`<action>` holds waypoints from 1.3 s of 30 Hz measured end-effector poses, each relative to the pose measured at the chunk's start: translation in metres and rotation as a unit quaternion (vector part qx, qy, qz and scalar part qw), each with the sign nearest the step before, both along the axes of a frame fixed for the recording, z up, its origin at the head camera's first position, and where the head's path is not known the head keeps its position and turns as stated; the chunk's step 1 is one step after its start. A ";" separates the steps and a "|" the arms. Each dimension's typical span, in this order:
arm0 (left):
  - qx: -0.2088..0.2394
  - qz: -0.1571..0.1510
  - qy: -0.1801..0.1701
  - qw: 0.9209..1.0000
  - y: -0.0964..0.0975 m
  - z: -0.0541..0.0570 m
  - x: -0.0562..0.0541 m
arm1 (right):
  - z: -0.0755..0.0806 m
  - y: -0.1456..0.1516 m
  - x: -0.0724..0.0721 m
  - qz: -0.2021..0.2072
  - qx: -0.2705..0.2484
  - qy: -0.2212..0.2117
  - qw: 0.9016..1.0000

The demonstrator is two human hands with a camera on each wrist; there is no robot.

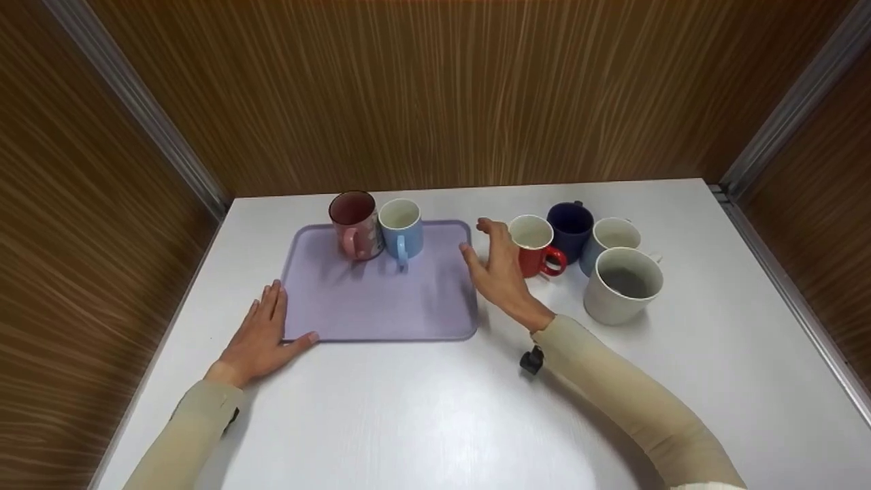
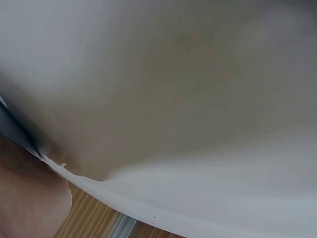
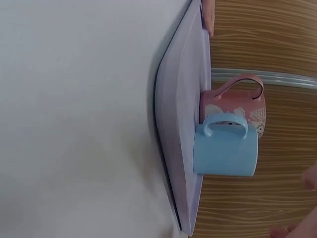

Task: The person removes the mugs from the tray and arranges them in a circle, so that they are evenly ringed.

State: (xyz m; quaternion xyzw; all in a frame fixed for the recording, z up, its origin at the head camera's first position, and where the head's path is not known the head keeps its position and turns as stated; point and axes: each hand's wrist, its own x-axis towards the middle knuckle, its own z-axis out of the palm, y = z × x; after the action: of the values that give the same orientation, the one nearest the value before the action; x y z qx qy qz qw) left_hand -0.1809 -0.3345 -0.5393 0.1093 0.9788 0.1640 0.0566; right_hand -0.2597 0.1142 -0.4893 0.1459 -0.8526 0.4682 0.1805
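My left hand [image 1: 260, 344] lies at the near left corner of a lilac tray [image 1: 381, 309], fingers straight along its side and thumb at the front rim. On the tray's back part a pink mug [image 1: 369, 239] and a light blue mug [image 1: 410, 239] stand upright side by side, handles toward me. Between the tray's right edge and a red mug [image 1: 530, 265] hovers my right hand [image 1: 505, 275], fingers spread and slightly bent, holding nothing. It hides the red mug's left side. In the right wrist view, its fingertips [image 3: 309, 177] show at the right edge.
Close behind and right of the red mug stand a dark blue mug [image 1: 570, 238], a grey-blue mug [image 1: 593, 257] and a large off-white mug [image 1: 607, 307]. All are on a white table [image 1: 408, 415], with wood-grain panels [image 1: 435, 95] at the back and sides.
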 end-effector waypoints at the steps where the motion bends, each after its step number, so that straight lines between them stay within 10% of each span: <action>1: 0.000 0.000 0.000 1.000 0.000 0.001 0.000 | 0.001 -0.002 -0.001 0.007 -0.001 -0.010 1.000; 20: 0.003 -0.002 0.008 1.000 0.004 0.003 0.000 | -0.007 -0.060 -0.027 0.090 -0.043 -0.128 0.987; 39: 0.000 0.005 0.003 1.000 0.001 -0.001 0.003 | -0.027 -0.108 -0.030 0.136 -0.141 -0.235 0.952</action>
State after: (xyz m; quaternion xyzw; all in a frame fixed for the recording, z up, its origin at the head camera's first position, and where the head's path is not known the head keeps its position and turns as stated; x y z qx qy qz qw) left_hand -0.1778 -0.3334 -0.5401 0.1044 0.9794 0.1642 0.0532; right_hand -0.2896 0.0064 -0.5158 0.1198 -0.7679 0.6252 -0.0716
